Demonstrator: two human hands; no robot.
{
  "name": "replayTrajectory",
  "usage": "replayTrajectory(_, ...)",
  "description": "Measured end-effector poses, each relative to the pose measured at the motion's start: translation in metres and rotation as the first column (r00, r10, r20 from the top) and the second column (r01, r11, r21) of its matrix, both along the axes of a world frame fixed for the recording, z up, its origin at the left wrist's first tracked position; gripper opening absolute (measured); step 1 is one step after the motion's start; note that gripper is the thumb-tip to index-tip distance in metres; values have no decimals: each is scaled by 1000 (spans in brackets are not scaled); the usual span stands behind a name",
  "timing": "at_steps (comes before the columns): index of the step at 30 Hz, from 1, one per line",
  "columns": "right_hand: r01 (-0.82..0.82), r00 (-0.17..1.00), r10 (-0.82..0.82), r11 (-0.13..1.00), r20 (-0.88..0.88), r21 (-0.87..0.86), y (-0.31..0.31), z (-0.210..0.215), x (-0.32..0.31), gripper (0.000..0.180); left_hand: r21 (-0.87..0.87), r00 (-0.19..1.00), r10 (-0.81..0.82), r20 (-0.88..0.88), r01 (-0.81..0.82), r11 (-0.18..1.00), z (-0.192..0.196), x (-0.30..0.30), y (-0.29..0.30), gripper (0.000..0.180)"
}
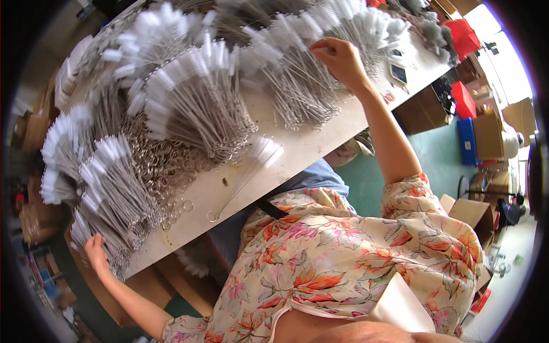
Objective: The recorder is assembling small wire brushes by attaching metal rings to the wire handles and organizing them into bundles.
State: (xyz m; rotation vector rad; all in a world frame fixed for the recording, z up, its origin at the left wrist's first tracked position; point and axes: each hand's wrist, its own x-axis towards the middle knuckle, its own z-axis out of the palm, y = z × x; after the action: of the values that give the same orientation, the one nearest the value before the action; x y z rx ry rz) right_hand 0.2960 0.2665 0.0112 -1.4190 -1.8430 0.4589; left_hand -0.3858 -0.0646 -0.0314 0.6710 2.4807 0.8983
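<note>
White-tipped wire brushes point(194, 103), fanned bundles

Tilted head view, close over worktable point(320, 146)

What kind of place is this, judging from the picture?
Probably a small workshop where brushes are assembled or sorted. A long white table carries many bundles of wire brushes and a heap of metal rings; cardboard boxes and red bins stand on the floor.
</note>
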Motion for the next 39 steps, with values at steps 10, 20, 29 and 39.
replayTrajectory(10,176,888,-166,984,430,18,-2,7,-20,24,-16,999,27,39,-27,1000,14,33,1,10)
replayTrajectory(20,63,936,-72,997,344,38,10,-6,-3,15,210,944,-22,-330,97,973,8,0,2,22)
replayTrajectory(29,297,939,-250,936,-236,189,90,40,137,17,623,990,74,118,-132,771,57,114,16,29)
replayTrajectory(39,395,882,-454,859,125,327,124,15,170,24,716,867,-206,453,-217,664,44,182,46,38)
